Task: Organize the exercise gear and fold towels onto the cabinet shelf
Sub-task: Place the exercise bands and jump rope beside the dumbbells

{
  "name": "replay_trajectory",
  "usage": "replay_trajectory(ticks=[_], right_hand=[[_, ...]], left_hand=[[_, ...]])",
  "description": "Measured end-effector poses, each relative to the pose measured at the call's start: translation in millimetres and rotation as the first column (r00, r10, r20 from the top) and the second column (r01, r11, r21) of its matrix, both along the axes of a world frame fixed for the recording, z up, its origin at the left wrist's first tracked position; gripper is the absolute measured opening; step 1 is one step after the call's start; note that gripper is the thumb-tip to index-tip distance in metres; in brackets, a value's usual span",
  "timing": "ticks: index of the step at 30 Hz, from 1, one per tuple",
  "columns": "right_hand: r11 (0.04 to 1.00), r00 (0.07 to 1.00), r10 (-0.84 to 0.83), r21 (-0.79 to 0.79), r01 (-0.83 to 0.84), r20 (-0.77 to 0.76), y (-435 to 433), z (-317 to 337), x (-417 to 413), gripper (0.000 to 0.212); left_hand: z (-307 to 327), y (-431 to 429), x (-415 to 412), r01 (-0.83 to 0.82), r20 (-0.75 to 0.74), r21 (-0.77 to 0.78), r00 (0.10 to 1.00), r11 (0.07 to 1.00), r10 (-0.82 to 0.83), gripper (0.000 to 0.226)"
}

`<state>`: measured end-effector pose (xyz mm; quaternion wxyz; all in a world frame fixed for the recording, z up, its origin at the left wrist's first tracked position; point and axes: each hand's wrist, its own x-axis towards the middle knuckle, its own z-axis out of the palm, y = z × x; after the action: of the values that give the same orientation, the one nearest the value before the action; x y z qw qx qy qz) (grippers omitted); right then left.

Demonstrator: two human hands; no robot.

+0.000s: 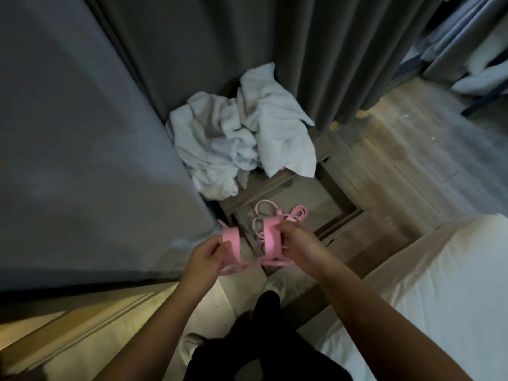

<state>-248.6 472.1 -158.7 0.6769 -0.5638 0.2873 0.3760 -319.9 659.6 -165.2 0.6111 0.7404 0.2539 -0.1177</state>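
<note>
A pink resistance band (270, 239) is stretched between both hands above the floor. My left hand (204, 255) grips its left loop and my right hand (298, 244) grips its right loop. Below them, on the cabinet's lower wooden shelf (310, 199), lies a coil of pink rope or tubing (264, 215). Crumpled white towels (239, 130) are heaped on the cabinet's upper wooden surface (264, 185), partly overhanging its front edge.
A grey curtain (220, 37) hangs behind the cabinet. A large grey panel (82, 133) stands close on the left. A white-sheeted bed (439, 284) fills the lower right. Wood floor (412, 149) lies to the right. My dark-trousered legs (264, 339) are below.
</note>
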Motion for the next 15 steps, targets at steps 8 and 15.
replay_trajectory(ticks=[8, 15], right_hand=[[0.998, 0.998, 0.067, 0.018, -0.067, 0.008, 111, 13, -89, 0.014], [0.962, 0.963, 0.269, 0.045, -0.271, 0.028, 218, 19, -168, 0.023]], left_hand=[[32, 118, -113, -0.044, -0.026, -0.045, 0.999, 0.998, 0.043, 0.023], [53, 199, -229, -0.218, -0.048, 0.067, 0.974, 0.974, 0.222, 0.022]])
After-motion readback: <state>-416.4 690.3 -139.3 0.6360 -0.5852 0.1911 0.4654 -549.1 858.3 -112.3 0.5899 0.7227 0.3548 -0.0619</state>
